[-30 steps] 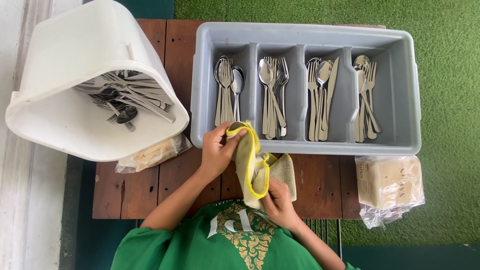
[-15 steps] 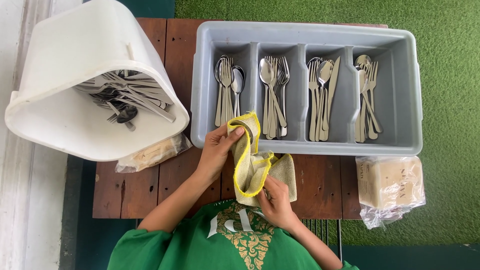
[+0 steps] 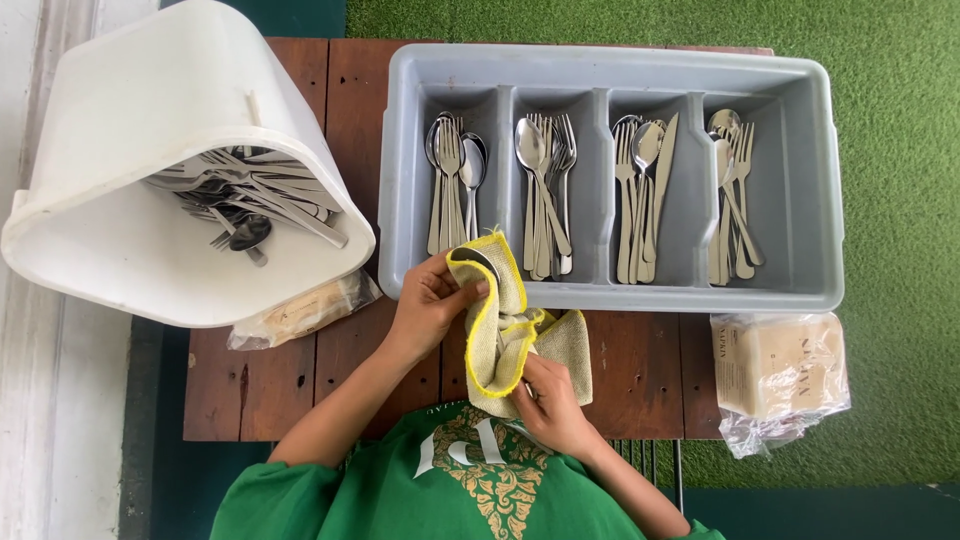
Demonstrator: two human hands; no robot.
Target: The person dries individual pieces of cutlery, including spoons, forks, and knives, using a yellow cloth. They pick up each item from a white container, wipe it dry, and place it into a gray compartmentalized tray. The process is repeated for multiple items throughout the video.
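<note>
1. The person's left hand (image 3: 428,305) pinches the upper end of a beige cloth with a yellow edge (image 3: 505,335), its fingers closed around the fabric and around the bowl of a spoon (image 3: 478,262) that peeks out of the fold.
2. The right hand (image 3: 548,402) grips the lower part of the same cloth, fingers curled shut on it; the handle of the spoon is hidden inside the fabric there.
3. The cloth and spoon are held above the wooden table (image 3: 345,100), just in front of the near wall of the grey cutlery tray (image 3: 810,180), below its leftmost compartment.
4. The tray has four compartments, each holding a mix of spoons, forks and knives lying lengthwise.
5. To the left, a white plastic tub (image 3: 130,130) lies tipped on its side, with a loose heap of cutlery (image 3: 245,205) inside it.
6. A clear bag with pale contents (image 3: 300,312) lies partly under the tub's rim.
7. A wrapped pack of napkins (image 3: 775,370) sits at the table's right edge, just beside the tray.
8. The person wears a green top (image 3: 400,490) with a gold pattern.
</note>
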